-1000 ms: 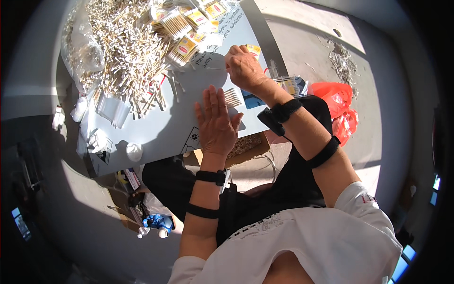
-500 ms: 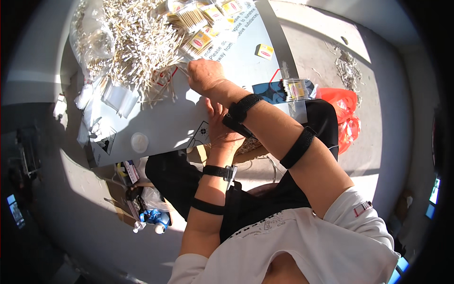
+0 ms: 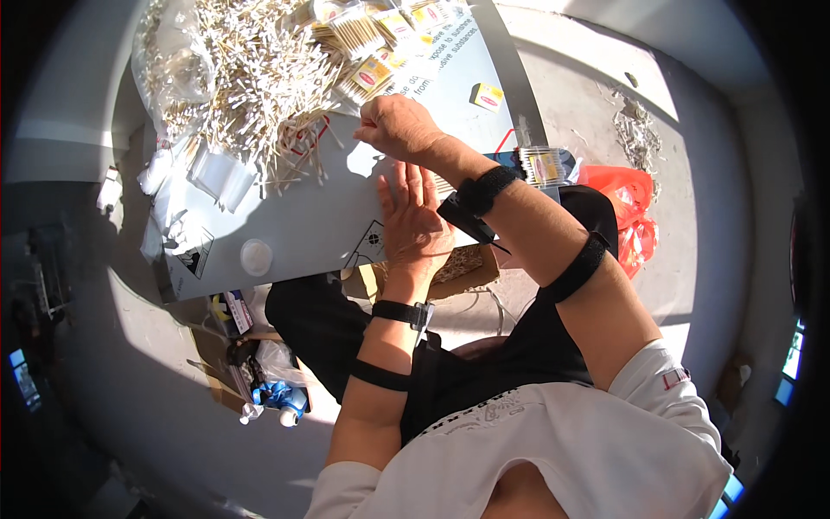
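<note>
My left hand point(image 3: 417, 227) lies flat near the front edge of the grey board point(image 3: 320, 229), its fingers stretched out and pointing away from me. A few pale sticks point(image 3: 443, 187) show just right of its fingertips, partly covered. Over and beyond it, my right hand point(image 3: 399, 128) is curled closed, thumb side to the left; whatever may be inside is hidden. At the far left spreads a big heap of loose cotton swabs point(image 3: 259, 73). Several packs of cotton swabs point(image 3: 370, 76) with yellow labels lie just beyond my right hand.
A yellow card point(image 3: 488, 97) lies far right; a swab pack point(image 3: 543, 165) sits at the board's right edge. Left are clear plastic bags point(image 3: 221, 177) and a round white lid point(image 3: 256, 258). A cardboard box point(image 3: 467, 266) stands below the front edge. Red bags point(image 3: 635, 229) are at right.
My right hand has moved slightly right and away from the swab heap, still curled. My left hand's fingers, partly covered before, now show stretched out flat.
</note>
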Demonstrator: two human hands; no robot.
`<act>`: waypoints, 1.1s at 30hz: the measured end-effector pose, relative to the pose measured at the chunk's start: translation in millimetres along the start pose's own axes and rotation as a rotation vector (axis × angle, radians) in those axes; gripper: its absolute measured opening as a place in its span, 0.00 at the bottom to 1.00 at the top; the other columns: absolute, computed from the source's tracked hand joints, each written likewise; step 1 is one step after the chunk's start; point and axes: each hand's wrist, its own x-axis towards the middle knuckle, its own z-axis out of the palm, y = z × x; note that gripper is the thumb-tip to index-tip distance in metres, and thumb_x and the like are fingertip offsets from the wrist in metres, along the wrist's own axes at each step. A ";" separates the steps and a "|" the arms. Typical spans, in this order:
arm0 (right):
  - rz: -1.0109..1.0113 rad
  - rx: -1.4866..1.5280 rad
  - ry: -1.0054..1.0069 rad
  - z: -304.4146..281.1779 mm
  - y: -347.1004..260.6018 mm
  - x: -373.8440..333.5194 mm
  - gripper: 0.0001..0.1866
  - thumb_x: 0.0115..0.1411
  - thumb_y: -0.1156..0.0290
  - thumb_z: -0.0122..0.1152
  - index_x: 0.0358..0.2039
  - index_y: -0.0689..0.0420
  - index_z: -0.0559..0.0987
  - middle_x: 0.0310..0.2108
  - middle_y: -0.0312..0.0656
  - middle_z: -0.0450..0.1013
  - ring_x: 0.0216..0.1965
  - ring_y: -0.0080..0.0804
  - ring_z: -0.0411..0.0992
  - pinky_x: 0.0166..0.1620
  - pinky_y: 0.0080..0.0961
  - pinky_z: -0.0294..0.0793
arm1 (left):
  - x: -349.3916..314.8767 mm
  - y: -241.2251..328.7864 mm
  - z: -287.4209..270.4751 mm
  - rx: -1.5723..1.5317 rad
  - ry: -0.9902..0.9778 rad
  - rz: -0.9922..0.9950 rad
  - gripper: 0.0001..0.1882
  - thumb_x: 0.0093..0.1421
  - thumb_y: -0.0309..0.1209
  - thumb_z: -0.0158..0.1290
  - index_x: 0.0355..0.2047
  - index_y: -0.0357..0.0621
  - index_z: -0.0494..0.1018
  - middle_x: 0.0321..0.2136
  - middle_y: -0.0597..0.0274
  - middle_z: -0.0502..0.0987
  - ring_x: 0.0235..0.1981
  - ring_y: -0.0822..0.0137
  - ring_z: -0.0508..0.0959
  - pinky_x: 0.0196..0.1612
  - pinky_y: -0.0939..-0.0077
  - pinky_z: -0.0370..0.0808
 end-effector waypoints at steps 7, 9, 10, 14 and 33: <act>-0.011 -0.135 -0.014 37.1 -61.1 17.5 0.24 0.51 0.48 0.64 0.27 0.61 0.80 0.31 0.51 0.77 0.35 0.49 0.77 0.36 0.40 0.76 | -4.4 -6.1 10.3 -0.934 0.023 -0.094 0.35 0.61 0.48 0.42 0.64 0.41 0.55 0.66 0.52 0.53 0.68 0.57 0.52 0.69 0.50 0.41; 0.072 -0.201 -0.057 39.9 -56.1 25.9 0.18 0.49 0.55 0.64 0.29 0.59 0.81 0.30 0.50 0.77 0.36 0.47 0.77 0.38 0.39 0.77 | -0.5 2.2 0.0 -0.647 -0.059 -0.042 0.34 0.61 0.48 0.43 0.63 0.41 0.57 0.66 0.52 0.54 0.67 0.56 0.52 0.69 0.50 0.40; 0.070 -0.201 -0.059 40.5 -51.3 28.6 0.18 0.49 0.55 0.64 0.29 0.59 0.81 0.30 0.50 0.77 0.36 0.47 0.77 0.38 0.39 0.77 | -0.9 2.4 -6.9 -0.495 -0.093 -0.025 0.34 0.61 0.49 0.43 0.62 0.41 0.58 0.66 0.53 0.55 0.67 0.56 0.52 0.69 0.49 0.40; 0.000 -0.209 -0.042 29.9 -28.4 26.7 0.11 0.50 0.63 0.66 0.29 0.56 0.80 0.29 0.47 0.77 0.36 0.48 0.77 0.38 0.38 0.76 | 1.3 -3.1 -16.2 -0.091 -0.116 0.054 0.39 0.56 0.50 0.50 0.64 0.44 0.58 0.66 0.44 0.53 0.68 0.53 0.48 0.69 0.46 0.38; -0.109 0.040 -0.018 -27.6 68.2 -54.1 0.03 0.50 0.69 0.60 0.26 0.52 0.79 0.31 0.41 0.73 0.40 0.41 0.73 0.42 0.32 0.74 | 1.5 1.6 -4.9 -0.076 0.081 -0.029 0.42 0.62 0.52 0.46 0.66 0.34 0.49 0.67 0.43 0.46 0.69 0.48 0.45 0.68 0.49 0.41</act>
